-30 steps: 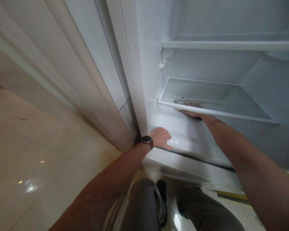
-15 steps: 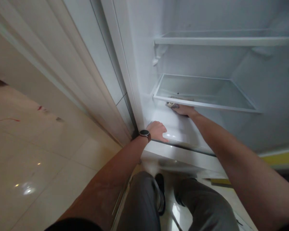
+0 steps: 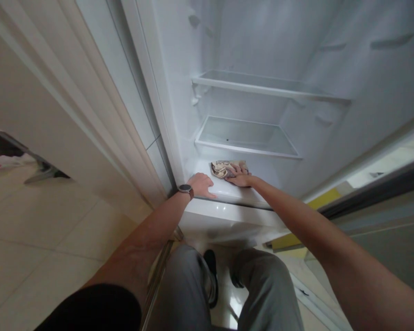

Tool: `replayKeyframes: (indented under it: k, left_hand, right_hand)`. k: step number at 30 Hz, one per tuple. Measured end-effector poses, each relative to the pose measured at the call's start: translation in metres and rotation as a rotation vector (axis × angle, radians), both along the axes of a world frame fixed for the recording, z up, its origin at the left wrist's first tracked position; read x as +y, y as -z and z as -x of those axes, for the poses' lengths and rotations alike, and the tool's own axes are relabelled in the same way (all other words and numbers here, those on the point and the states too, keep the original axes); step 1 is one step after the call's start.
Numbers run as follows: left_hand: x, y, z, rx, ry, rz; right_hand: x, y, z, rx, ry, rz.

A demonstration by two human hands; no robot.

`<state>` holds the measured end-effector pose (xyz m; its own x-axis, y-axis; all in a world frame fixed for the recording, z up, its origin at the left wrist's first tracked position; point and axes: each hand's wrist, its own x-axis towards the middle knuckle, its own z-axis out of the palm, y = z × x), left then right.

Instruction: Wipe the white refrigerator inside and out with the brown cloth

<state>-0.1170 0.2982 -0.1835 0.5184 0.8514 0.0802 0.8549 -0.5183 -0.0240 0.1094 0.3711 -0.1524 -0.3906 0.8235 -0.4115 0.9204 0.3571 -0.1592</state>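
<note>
I look into an open, bare white fridge. My left hand [image 3: 200, 185], a dark watch on its wrist, lies flat with fingers spread on the front left of the bottom white ledge [image 3: 227, 191]. My right hand [image 3: 240, 177] presses on a crumpled beige patterned cloth [image 3: 222, 168] lying on that same ledge, just under the lowest glass shelf [image 3: 248, 138]. The fingers curl over the cloth's right side.
A second glass shelf [image 3: 262, 85] sits higher up. The fridge door [image 3: 376, 193] stands open at right. A white wall panel [image 3: 72, 105] and glossy tiled floor [image 3: 37, 230] are at left. My grey-trousered knees [image 3: 227, 289] are below the fridge front.
My right hand drew out from under the lowest glass shelf toward the front of the ledge, bringing the cloth into view. The view pulled back and up. My left hand stayed put.
</note>
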Motion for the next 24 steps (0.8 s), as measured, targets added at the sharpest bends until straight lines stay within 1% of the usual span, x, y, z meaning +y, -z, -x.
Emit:
replayKeyframes:
  k: [2,5,8,12,15,17,20,24]
  left_hand:
    - [0.0,0.0,0.0,-0.003,0.003,0.002]
    - [0.001,0.0,0.0,0.011,0.0,0.005]
    - [0.0,-0.001,0.0,0.014,0.012,0.006]
    - [-0.001,-0.002,-0.001,0.004,0.039,-0.012]
    - [-0.001,-0.001,-0.001,0.0,0.041,-0.016]
    - [-0.001,0.0,-0.001,-0.005,0.044,-0.019]
    - [-0.002,0.0,-0.001,-0.009,0.044,-0.015]
    - [-0.004,-0.002,-0.001,0.006,0.032,0.014]
  right_hand:
    - [0.002,0.001,-0.002,-0.015,0.011,0.006]
    - [0.005,0.004,0.012,-0.03,-0.007,0.009]
    - [0.01,0.007,0.042,-0.016,-0.043,0.01]
    - [0.022,0.008,0.087,0.005,-0.098,0.058]
    - [0.03,0.007,0.109,0.017,-0.11,0.077]
    - [0.035,0.007,0.115,0.03,-0.107,0.076]
    - [0.043,0.008,0.116,0.049,-0.1,0.05]
    - [0.062,0.013,0.12,0.068,-0.074,0.018]
